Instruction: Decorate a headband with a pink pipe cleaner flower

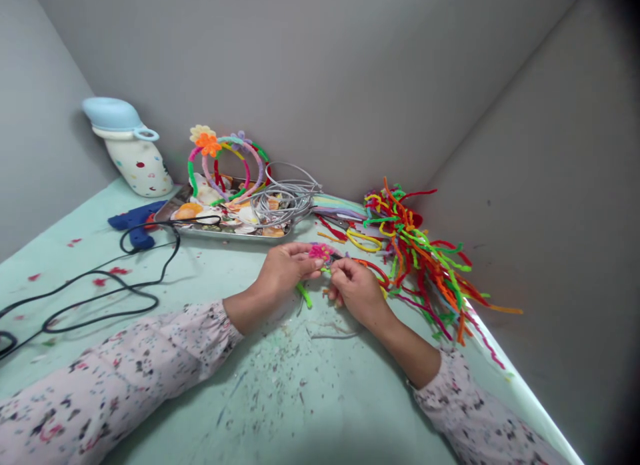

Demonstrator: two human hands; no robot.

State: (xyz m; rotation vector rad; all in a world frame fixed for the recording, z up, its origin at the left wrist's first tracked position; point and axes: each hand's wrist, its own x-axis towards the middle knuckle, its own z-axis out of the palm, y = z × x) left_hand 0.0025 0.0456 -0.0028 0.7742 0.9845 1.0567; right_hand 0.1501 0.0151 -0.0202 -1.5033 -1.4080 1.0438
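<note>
My left hand (285, 268) pinches a small pink pipe-cleaner flower (319, 252) over the pale green table (300, 385). A green stem (303, 295) hangs below the flower between my hands. My right hand (356, 288) is closed on the same piece from the right, fingers curled at the stem just under the flower. Both hands meet near the middle of the table, wrists resting low.
A heap of coloured pipe cleaners (420, 258) lies at the right. At the back stand a metal tray (225, 228) with shells, grey wire coils (285, 202), pipe-cleaner headbands (225, 162), a blue glue gun (135, 222) with black cord (100, 292), and a spotted white jug (130, 148).
</note>
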